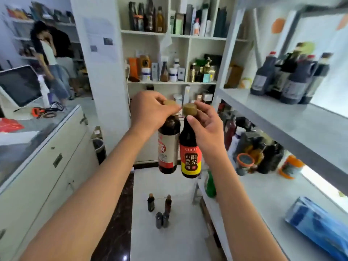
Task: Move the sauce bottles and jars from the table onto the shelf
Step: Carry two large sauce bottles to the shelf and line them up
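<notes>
Carrying step, midway between surface (169, 247) and shelf (282, 117). Two bottles in the air, one per hand, both hanging upright by the neck, well above the low white surface.

Left hand (148, 112): palm down, fingers curled over the cap of the left bottle (168, 146), the one with the pale and red label. Right hand (206, 125): thumb toward the camera, fingers pinching just under the tan cap of the right bottle (189, 153), the one with the red, black and yellow label. Bottles side by side, touching or nearly so; cannot tell which. Both forearms stretched forward and up, wrists close together.

Probably next: swing to the right and set both down on a free part of the shelf, near the dark bottles (288, 78) already there. Needs the bodies kept apart while lowering, since held only at the top and free to sway and knock together.

Four small bottles (160, 210) still on the surface below, so task not finished.
</notes>
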